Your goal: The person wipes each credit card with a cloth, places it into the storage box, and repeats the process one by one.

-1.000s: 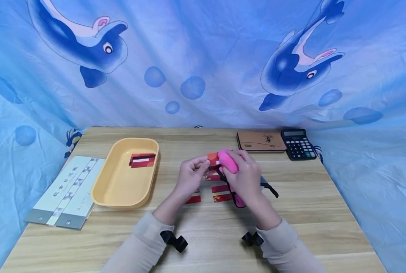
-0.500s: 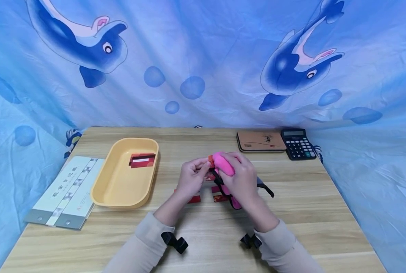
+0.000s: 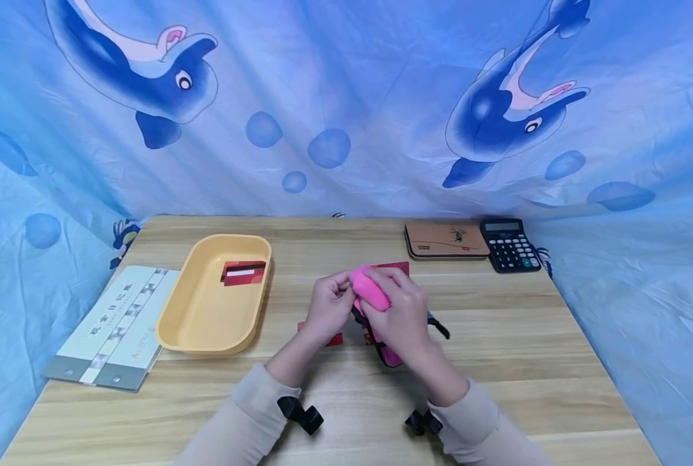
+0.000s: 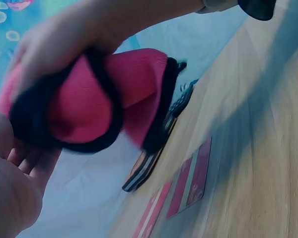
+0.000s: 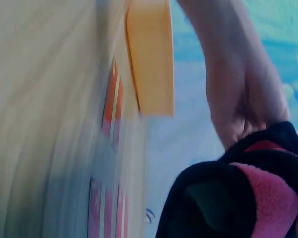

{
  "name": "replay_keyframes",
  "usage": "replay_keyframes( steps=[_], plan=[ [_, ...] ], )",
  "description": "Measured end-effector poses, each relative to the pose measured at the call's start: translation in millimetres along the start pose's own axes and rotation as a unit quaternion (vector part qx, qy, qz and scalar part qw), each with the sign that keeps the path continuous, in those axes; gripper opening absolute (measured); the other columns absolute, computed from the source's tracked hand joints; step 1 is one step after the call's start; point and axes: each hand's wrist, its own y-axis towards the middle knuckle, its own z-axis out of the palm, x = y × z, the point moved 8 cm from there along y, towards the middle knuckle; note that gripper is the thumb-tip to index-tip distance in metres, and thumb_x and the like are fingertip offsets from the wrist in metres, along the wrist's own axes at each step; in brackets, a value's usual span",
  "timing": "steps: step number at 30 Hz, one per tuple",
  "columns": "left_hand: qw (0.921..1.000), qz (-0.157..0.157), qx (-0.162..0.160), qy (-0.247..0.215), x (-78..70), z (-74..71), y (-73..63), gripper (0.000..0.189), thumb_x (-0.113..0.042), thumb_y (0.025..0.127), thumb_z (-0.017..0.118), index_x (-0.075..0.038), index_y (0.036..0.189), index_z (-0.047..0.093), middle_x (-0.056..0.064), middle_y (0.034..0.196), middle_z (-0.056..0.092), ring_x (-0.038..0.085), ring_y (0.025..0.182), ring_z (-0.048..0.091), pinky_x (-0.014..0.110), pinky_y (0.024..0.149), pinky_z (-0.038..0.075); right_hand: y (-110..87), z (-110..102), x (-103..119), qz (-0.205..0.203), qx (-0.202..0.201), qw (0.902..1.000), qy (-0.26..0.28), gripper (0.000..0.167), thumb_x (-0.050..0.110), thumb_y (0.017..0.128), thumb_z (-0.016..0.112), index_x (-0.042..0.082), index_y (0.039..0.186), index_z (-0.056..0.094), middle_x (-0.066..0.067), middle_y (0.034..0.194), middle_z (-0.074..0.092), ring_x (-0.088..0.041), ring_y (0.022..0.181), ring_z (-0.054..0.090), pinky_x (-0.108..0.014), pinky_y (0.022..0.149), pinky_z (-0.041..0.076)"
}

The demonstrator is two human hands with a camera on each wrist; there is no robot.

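My right hand [image 3: 401, 307] grips a soft pink cloth [image 3: 371, 289] with black edging, bunched and folded over. A dark strap-like end [image 3: 438, 327] sticks out to its right. My left hand [image 3: 330, 307] meets the cloth from the left with finger and thumb pinched together; the red card it holds is covered by the cloth. In the left wrist view the black-edged pink cloth [image 4: 82, 106] curls into a loop near the left fingers. On the table beneath lie red striped cards [image 4: 191, 178], partly hidden by the hands in the head view.
To the left stands a yellow tray [image 3: 206, 323] with red cards [image 3: 244, 273] in it, beside a pale notebook [image 3: 110, 327]. A brown wallet-like case [image 3: 446, 241] and a black calculator [image 3: 509, 246] lie at the back right. A dolphin-print curtain hangs behind.
The cloth and right hand have moved left and slightly down, over the card pinched in the left hand, so the card is no longer visible. The left hand has shifted slightly right.
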Motion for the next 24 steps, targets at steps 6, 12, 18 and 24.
replay_keyframes(
  steps=[6, 12, 18, 24],
  plan=[
    [0.9999, 0.009, -0.001, 0.010, -1.0, -3.0, -1.3, 0.024, 0.002, 0.099, 0.056, 0.006, 0.117, 0.071, 0.016, 0.090, 0.076, 0.005, 0.058, 0.058, 0.019, 0.051, 0.052, -0.1, -3, 0, 0.001, -0.009, 0.9999, -0.015, 0.045, 0.011, 0.067, 0.094, 0.004, 0.108, 0.077, -0.013, 0.098, 0.072, -0.030, 0.084, 0.070, -0.046, 0.067, 0.061],
    [0.9986, 0.009, -0.023, 0.046, -5.4, -23.0, -6.3, 0.025, -0.009, 0.100, 0.064, 0.007, 0.118, 0.070, 0.017, 0.101, 0.076, 0.021, 0.089, 0.073, 0.023, 0.076, 0.060, -0.7, -14, -28, 0.049, -0.007, 0.9985, -0.026, 0.044, 0.011, 0.070, 0.092, 0.004, 0.110, 0.076, -0.014, 0.099, 0.072, -0.031, 0.085, 0.069, -0.046, 0.068, 0.060],
    [0.9986, -0.011, -0.039, 0.033, -12.0, -44.3, -8.1, 0.027, -0.009, 0.101, 0.062, 0.006, 0.123, 0.068, 0.020, 0.108, 0.074, 0.030, 0.088, 0.075, 0.025, 0.082, 0.060, -4.5, -23, -52, 0.084, 0.007, 0.9957, -0.037, 0.046, 0.005, 0.070, 0.091, 0.004, 0.113, 0.076, -0.014, 0.102, 0.072, -0.033, 0.086, 0.068, -0.048, 0.067, 0.059],
    [0.9975, -0.029, -0.064, 0.001, -15.5, -65.8, -3.8, 0.029, -0.006, 0.101, 0.061, 0.011, 0.125, 0.064, 0.028, 0.116, 0.069, 0.025, 0.081, 0.076, 0.030, 0.078, 0.062, -7.1, -29, -65, 0.095, 0.005, 0.9949, -0.034, 0.045, 0.004, 0.071, 0.089, 0.004, 0.114, 0.076, -0.015, 0.104, 0.072, -0.034, 0.086, 0.069, -0.049, 0.066, 0.059]
  ],
)
